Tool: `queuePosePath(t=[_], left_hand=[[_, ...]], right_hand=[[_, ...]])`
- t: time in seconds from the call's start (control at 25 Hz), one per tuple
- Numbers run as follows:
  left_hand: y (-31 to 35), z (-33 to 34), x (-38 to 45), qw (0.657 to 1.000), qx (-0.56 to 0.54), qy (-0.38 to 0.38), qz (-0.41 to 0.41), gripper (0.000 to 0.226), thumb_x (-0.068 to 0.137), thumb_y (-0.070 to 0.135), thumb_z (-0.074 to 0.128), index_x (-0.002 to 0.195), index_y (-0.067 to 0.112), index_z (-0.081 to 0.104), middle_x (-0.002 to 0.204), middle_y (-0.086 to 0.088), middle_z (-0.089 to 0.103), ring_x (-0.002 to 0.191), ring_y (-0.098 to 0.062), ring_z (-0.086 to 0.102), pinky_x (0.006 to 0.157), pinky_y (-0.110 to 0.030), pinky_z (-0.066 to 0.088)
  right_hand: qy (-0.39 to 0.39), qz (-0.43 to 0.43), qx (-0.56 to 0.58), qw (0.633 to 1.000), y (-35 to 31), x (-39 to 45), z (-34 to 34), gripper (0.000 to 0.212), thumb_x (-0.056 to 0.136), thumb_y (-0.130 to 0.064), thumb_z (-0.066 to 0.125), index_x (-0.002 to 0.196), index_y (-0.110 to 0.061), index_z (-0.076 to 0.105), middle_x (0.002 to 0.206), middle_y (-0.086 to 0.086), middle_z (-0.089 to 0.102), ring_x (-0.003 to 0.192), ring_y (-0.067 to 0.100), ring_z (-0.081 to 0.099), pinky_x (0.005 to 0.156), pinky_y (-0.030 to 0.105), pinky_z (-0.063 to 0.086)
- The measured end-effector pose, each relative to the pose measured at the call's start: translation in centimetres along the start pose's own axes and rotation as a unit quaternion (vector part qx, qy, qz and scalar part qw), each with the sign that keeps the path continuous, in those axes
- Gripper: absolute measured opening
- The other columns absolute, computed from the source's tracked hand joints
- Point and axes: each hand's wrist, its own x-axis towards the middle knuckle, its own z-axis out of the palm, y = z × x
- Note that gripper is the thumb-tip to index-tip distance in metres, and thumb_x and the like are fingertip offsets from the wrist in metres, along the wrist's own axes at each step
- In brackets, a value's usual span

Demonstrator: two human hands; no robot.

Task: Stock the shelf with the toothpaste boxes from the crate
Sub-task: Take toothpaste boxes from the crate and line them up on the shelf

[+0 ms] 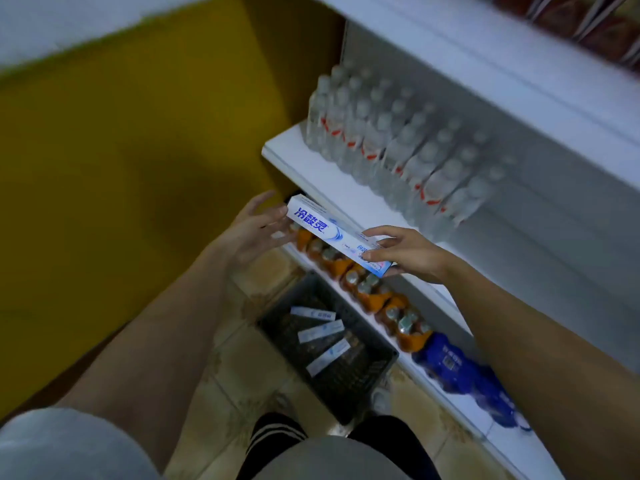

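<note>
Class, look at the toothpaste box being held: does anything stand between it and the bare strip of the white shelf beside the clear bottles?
Nothing visible does. The toothpaste box, gripped by the right hand with the left hand at its other end, hangs just before the white shelf; the clear bottles stand further back.

Mustard-yellow wall (121, 140) on left w/ white band (69, 26) above. Beige patterned floor tiles (242, 375) below. Dim light, soft shadows on wall; pic blurry.

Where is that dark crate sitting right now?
In the head view, the dark crate sits on the tiled floor, low and centre, against the bottom shelf of orange-labelled bottles, with three toothpaste boxes in it.
</note>
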Motion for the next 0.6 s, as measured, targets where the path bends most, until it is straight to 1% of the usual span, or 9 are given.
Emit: queuePosePath(t=[0.08,0.12,0.2,0.28,0.36,0.4,0.44,0.52,0.6], left_hand=[[4.0,1.9,-0.9,0.994,0.093,-0.054,0.007,0.076,0.065,0.011,0.087,0.131,0.025,0.054,0.141,-0.011,0.051,0.121,-0.031,0.059,0.084,-0.049,0.057],[5.7,3.0,-1.3,0.988,0.137,-0.078,0.007,0.075,0.065,0.011,0.088,0.131,0.027,0.055,0.142,-0.009,0.049,0.122,-0.028,0.059,0.085,-0.047,0.057],[8.7,5.9,-2.1,0.971,0.204,-0.124,0.02,0.069,0.071,0.008,0.083,0.131,0.028,0.056,0.141,-0.005,0.049,0.122,-0.024,0.058,0.087,-0.043,0.057],[11.4,8.7,-3.1,0.954,0.252,-0.16,0.031,0.066,0.072,0.004,0.081,0.13,0.027,0.058,0.14,-0.004,0.05,0.12,-0.025,0.06,0.09,-0.039,0.056],[13.9,11.2,-4.2,0.935,0.303,-0.178,0.047,0.062,0.075,-0.001,0.077,0.13,0.02,0.057,0.136,-0.005,0.054,0.115,-0.023,0.064,0.091,-0.034,0.056],[15.1,12.4,-4.7,0.924,0.331,-0.183,0.056,0.06,0.077,-0.003,0.076,0.13,0.017,0.057,0.133,-0.006,0.056,0.112,-0.022,0.065,0.089,-0.031,0.056],[16.3,13.6,-5.2,0.914,0.355,-0.187,0.066,0.057,0.077,-0.005,0.075,0.129,0.014,0.058,0.131,-0.008,0.057,0.111,-0.023,0.066,0.086,-0.028,0.057],[18.9,16.0,-6.2,0.895,0.395,-0.186,0.093,0.052,0.076,-0.008,0.074,0.124,0.008,0.061,0.126,-0.013,0.062,0.11,-0.024,0.067,0.08,-0.026,0.057],[22.2,18.6,-7.4,0.883,0.413,-0.185,0.122,0.052,0.07,-0.007,0.077,0.119,0.007,0.063,0.123,-0.017,0.064,0.106,-0.024,0.068,0.078,-0.025,0.058]], right_hand=[[0.019,-0.013,-0.009,1.0,-3.0,-2.0,-1.8,0.046,0.078,-0.018,0.082,0.12,-0.027,0.065,0.117,0.013,0.068,0.093,0.023,0.07,0.084,0.039,0.06],[0.026,-0.022,-0.015,0.999,-4.3,-3.0,-2.4,0.047,0.078,-0.018,0.082,0.121,-0.026,0.065,0.118,0.014,0.067,0.095,0.024,0.07,0.084,0.04,0.059],[0.044,-0.04,-0.033,0.998,-6.9,-5.2,-3.8,0.049,0.077,-0.019,0.082,0.122,-0.025,0.065,0.118,0.014,0.067,0.094,0.023,0.07,0.078,0.035,0.06],[0.059,-0.059,-0.05,0.995,-9.3,-7.3,-5.0,0.049,0.078,-0.02,0.082,0.123,-0.023,0.065,0.117,0.012,0.069,0.089,0.02,0.071,0.072,0.031,0.058],[0.077,-0.08,-0.062,0.992,-11.3,-9.5,-6.1,0.046,0.077,-0.021,0.083,0.12,-0.025,0.067,0.114,0.01,0.071,0.088,0.019,0.07,0.077,0.037,0.059],[0.083,-0.09,-0.066,0.99,-12.4,-10.5,-6.7,0.044,0.077,-0.022,0.083,0.118,-0.025,0.067,0.112,0.008,0.071,0.089,0.02,0.069,0.082,0.042,0.059],[0.087,-0.1,-0.07,0.989,-13.5,-11.5,-7.3,0.043,0.077,-0.022,0.083,0.117,-0.025,0.068,0.111,0.008,0.071,0.09,0.021,0.069,0.085,0.044,0.059],[0.097,-0.128,-0.083,0.984,-16.3,-13.9,-8.4,0.04,0.079,-0.022,0.082,0.116,-0.02,0.068,0.111,0.009,0.071,0.09,0.019,0.068,0.08,0.038,0.06],[0.128,-0.173,-0.086,0.973,-19.5,-16.4,-9.8,0.041,0.08,-0.019,0.081,0.117,-0.014,0.066,0.113,0.014,0.069,0.088,0.018,0.067,0.077,0.033,0.059]])
